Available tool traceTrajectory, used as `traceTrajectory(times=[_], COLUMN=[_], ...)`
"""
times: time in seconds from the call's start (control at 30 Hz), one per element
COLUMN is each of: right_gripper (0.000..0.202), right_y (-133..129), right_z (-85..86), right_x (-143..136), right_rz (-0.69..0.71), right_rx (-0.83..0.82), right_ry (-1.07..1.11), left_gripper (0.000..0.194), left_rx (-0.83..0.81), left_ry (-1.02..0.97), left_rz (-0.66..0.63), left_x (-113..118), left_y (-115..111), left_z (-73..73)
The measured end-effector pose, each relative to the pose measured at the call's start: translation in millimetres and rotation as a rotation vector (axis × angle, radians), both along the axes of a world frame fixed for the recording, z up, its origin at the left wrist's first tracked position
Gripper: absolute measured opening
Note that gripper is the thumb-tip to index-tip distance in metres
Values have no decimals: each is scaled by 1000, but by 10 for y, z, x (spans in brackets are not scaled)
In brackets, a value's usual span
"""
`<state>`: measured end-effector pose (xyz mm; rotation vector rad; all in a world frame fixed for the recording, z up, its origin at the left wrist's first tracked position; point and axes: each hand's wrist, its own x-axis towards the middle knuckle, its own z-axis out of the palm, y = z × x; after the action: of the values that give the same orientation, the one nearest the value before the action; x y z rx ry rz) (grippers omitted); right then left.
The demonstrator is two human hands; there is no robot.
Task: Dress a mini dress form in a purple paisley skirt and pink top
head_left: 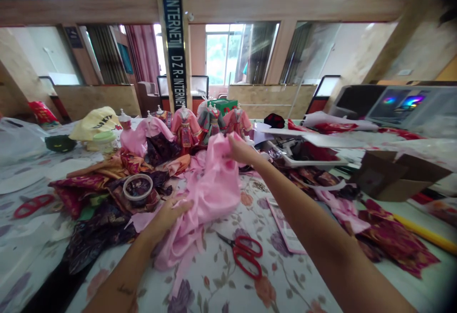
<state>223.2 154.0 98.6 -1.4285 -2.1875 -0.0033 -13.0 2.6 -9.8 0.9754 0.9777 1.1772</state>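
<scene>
A shiny pink satin cloth [214, 189] hangs in folds between my two hands, its lower part spread over the floral tablecloth. My right hand [237, 150] is raised and grips its upper edge, lifting it off the table. Lower down at the left, my left hand [178, 209] is closed on another part of the same cloth. Red-handled scissors [246, 255] lie just in front of the fabric, blades toward it. A flat pink-edged item [283, 227] rests beside my right forearm.
Doll-size dress forms in small robes [184, 129] stand along the back. Patterned fabric scraps [103, 227] and a tape roll [137, 186] lie left, with more red scissors [34, 206]. At right are a white tray [307, 160], a cardboard box [396, 175] and a yellow stick [428, 234].
</scene>
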Motion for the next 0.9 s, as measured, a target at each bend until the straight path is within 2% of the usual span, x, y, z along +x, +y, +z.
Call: traceTrajectory(times=[0.07, 0.17, 0.23, 0.3, 0.4, 0.5, 0.63, 0.7, 0.77, 0.83, 0.9], right_gripper=[70, 49, 32, 40, 68, 76, 56, 40, 31, 30, 31], right_y=[-216, -682, -1014, -1292, -1524, -1567, -1533, -1497, -1438, -1369, -1328], right_z=[-148, -421, -584, -708, -829, -901, -936, -908, -852, -794, -761], right_x=[18, 22, 16, 14, 3, -61, -213, -252, -230, -148, -32], right_rz=[7, 40, 110, 233, 332, 311, 321, 302, 230, 164, 161], right_rx=[-84, -159, -251, -303, -280, -207, -119, -151, -214, -261, -292], right_ry=[-70, -133, -186, -214, -196, -232, -188, -44, 228, 497, 576], left_gripper=[20, 31, 36, 38, 36, 36, 46, 48, 46, 41, 39], left_rx=[-126, -277, -287, -257, -226, -231, -284, -263, -191, -133, -142], left_ry=[-220, -512, -632, -694, -724, -718, -644, -624, -643, -684, -714], left_rz=[79, 36, -6, -40, -76, -65, -57, -20, 40, 130, 207], left_x=[-9, -28, -60, -106, -166, -162, -83, -70, -93, -135, -165], left_y=[18, 54, 61, 47, 1, -51, -120, -147, -156, -141, -109], left_z=[37, 68, 85, 109, 153, 190, 245, 293, 346, 381, 380])
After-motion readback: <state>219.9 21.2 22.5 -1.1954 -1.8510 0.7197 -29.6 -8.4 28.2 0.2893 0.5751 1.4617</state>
